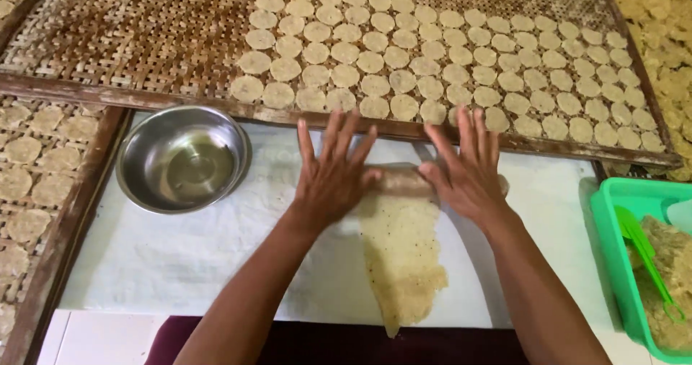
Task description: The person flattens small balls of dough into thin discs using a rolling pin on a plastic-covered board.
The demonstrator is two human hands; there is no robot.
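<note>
A wide woven bamboo tray fills the far side of the scene, its right half covered in rows of pale round dough discs. Nearer lies a white cloth, spread flat as the work surface. On it a long, thin sheet of speckled dough stretches from the near edge toward the tray. To the left of the sheet sits a steel bowl; at the right edge stands a green plastic tub with dough and a green scraper inside. At the sheet's far end, both hands press flat on what seems to be a rolling pin, mostly hidden. The left hand is spread wide, gripping nothing; the right hand is likewise open with fingers splayed.
</note>
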